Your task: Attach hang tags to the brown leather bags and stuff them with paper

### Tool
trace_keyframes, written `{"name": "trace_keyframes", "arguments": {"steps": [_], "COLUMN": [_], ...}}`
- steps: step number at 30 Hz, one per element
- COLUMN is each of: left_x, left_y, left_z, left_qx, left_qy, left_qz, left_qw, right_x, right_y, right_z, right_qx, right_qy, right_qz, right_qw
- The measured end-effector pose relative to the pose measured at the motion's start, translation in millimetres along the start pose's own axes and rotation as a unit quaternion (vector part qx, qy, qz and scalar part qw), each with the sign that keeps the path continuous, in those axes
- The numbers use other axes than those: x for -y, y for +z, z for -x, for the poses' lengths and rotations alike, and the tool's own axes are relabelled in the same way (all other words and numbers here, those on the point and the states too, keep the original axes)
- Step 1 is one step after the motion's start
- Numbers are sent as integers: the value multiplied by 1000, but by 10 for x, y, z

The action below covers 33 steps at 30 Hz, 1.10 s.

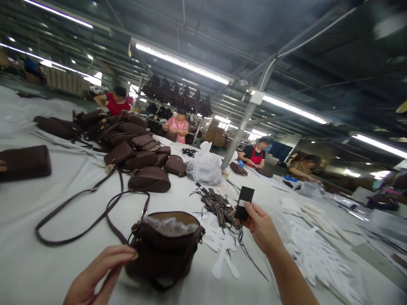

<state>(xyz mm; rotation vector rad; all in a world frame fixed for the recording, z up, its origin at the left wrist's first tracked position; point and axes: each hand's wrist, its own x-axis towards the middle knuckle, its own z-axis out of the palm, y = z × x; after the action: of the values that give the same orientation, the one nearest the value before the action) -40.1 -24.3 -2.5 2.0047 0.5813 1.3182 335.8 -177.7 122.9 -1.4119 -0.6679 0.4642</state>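
In front of me a dark brown handbag [159, 254] stands upright with its top unzipped and clear plastic stuffing [171, 226] inside. My left hand [101, 271] is at the bag's left side, fingers stretched out and fingertips at its wall; whether they press on it I cannot tell. My right hand [259, 224] pinches a black hang tag [245, 201] between thumb and fingers, held up right of the bag. Thin black cord hangs below that hand. Behind the tag lies a pile of black hang tags [216, 203] with cords. The bag's long strap [73, 197] loops over the table to the left.
Many brown bags [140, 156] are heaped at the far left. A white plastic bag [206, 165] stands behind the tags. White cut-out pieces [318, 250] lie at right. Another person's hand holds a brown bag [27, 163] at the left edge. Several co-workers sit beyond.
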Motion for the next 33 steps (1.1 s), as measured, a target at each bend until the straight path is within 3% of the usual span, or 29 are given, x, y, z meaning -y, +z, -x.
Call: {"name": "trace_keyframes", "arguments": {"steps": [2, 3, 6, 8, 10, 12, 14, 17, 19, 21, 22, 24, 27, 30, 31, 33], "left_x": [-556, -799, -1257, -1334, -1285, -1164, -1010, -799, -730, -744, -776, -863, -936, -837, -768, -599], "left_y": [165, 270, 603, 761, 806, 721, 532, 181, -13, -142, -183, -241, -325, -425, -451, -470], "left_z": [-108, -163, -263, -235, -145, -42, 38, 102, 116, 107, 91, 39, -60, -143, -166, -205], "left_qx": [49, 98, 205, 250, 282, 287, 270, 264, 280, 304, 313, 321, 313, 287, 276, 242], "left_qy": [-40, -77, -159, -225, -282, -312, -310, -256, -181, -105, -74, -36, -22, -31, -35, -31], "left_qz": [107, 153, 289, 382, 436, 449, 419, 272, 129, 5, -43, -99, -96, -65, -45, 16], "left_qw": [992, 980, 921, 861, 806, 787, 810, 889, 934, 947, 946, 941, 945, 955, 960, 970], "right_x": [141, 173, 149, 88, 24, -53, -169, -408, -544, -612, -620, -607, -577, -528, -495, -394], "right_y": [296, 445, 823, 974, 1026, 983, 874, 715, 715, 854, 972, 1262, 1646, 1786, 1786, 1764], "right_z": [347, 516, 972, 1202, 1352, 1426, 1445, 1436, 1458, 1537, 1599, 1747, 1897, 1817, 1747, 1584], "right_qx": [13, 13, 21, 34, 26, 0, -16, -7, -23, -14, 19, 147, 322, 394, 412, 434], "right_qy": [-7, -13, -30, -37, -44, -45, -24, 21, -7, -67, -87, -77, 27, 109, 104, 26], "right_qz": [-59, -70, -54, -21, -11, -36, -56, 25, 124, 170, 162, 107, 45, 81, 120, 221], "right_qw": [998, 997, 998, 999, 999, 998, 998, 999, 992, 983, 983, 980, 945, 909, 897, 873]}}
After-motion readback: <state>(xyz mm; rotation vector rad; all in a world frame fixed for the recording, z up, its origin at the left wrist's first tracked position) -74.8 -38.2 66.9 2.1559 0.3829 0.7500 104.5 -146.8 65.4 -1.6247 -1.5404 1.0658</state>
